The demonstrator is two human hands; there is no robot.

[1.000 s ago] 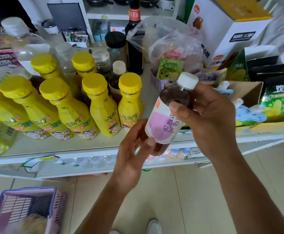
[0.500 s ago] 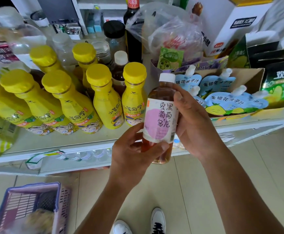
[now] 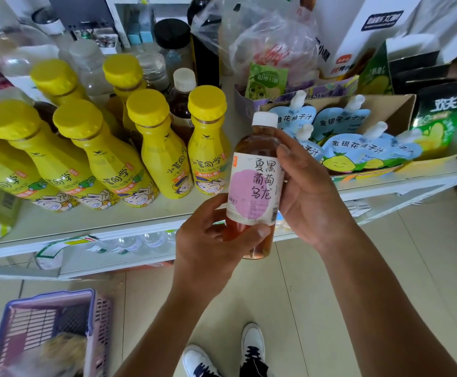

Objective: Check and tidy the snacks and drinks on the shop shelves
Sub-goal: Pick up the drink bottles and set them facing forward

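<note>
I hold a tea bottle (image 3: 254, 186) upright in front of the shelf edge; it has a white cap, amber liquid and a white-and-pink label facing me. My left hand (image 3: 208, 240) grips its lower part, thumb across the front below the label. My right hand (image 3: 309, 191) wraps its right side, fingers up near the shoulder. Several yellow bottles (image 3: 156, 156) with yellow caps stand on the white shelf (image 3: 91, 224) to the left. One more brown tea bottle (image 3: 182, 102) stands behind them.
A cardboard tray (image 3: 390, 104) of blue spouted juice pouches sits on the shelf to the right, with green snack packs (image 3: 439, 115) and a white carton (image 3: 363, 31) behind. A tied plastic bag (image 3: 273, 42) lies at the back. On the floor at lower left stands a purple basket (image 3: 53, 330).
The bottle went from tilted with its cap to the right to upright, label turned toward me. Both hands came slightly lower and nearer; the view shifted a little downward.
</note>
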